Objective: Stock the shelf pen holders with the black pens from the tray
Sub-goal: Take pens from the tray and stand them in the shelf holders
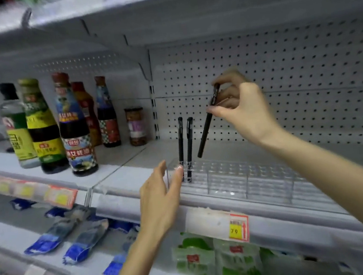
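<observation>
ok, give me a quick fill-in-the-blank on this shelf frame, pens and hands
1. ____ black pens stand upright in the clear holder.
2. The right hand pinches a third ____ above the holder.
3. The left hand touches the holder's ____ end.
4. The yellow price tag reads ____.

Missing words: two; pen; left; 79.

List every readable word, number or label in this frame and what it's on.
"79": yellow price tag on the shelf edge.
Sauce bottle labels: Chinese print, too blurred to read.
Green packets and black pens: print too small to read.
</observation>
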`<state>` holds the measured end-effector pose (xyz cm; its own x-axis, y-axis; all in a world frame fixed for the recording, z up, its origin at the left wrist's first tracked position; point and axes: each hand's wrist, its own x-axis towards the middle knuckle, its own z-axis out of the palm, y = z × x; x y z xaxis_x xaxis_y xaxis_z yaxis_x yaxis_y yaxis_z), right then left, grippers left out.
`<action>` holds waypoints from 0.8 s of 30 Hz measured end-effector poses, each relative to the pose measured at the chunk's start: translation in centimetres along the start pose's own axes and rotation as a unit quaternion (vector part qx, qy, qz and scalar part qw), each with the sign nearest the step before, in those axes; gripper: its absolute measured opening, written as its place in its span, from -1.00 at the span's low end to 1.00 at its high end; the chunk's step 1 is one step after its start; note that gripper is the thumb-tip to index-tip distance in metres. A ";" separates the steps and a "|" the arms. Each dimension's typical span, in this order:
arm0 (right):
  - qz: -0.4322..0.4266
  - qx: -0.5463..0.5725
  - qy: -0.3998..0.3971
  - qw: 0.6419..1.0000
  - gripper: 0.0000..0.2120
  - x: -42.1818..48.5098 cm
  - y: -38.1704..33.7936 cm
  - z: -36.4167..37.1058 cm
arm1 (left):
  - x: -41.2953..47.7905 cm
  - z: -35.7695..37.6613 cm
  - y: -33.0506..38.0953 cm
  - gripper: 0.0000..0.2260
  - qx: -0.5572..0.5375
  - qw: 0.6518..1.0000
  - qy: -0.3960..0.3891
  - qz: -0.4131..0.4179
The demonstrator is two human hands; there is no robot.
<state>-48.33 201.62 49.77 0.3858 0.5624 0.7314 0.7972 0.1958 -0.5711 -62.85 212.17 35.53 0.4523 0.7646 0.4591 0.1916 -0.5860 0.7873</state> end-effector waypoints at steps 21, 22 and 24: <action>0.060 -0.057 -0.135 0.987 -0.49 0.5 2.4 2.6 | -0.3 0.3 0.5 -0.27 -0.051 0.997 -0.015 -0.049; 0.063 -0.064 -0.141 0.986 -0.48 0.5 2.4 2.7 | -0.3 0.2 0.5 -0.28 -0.053 0.997 -0.016 -0.051; 0.067 -0.076 -0.150 0.983 -0.47 0.4 2.5 2.9 | -0.3 0.2 0.7 -0.27 -0.053 0.997 -0.018 -0.052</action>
<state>-47.54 204.69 47.52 0.3558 0.7913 0.4972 0.8175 -0.0058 -0.5758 -62.70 211.48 35.83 0.4660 0.8087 0.3589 0.1463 -0.4706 0.8701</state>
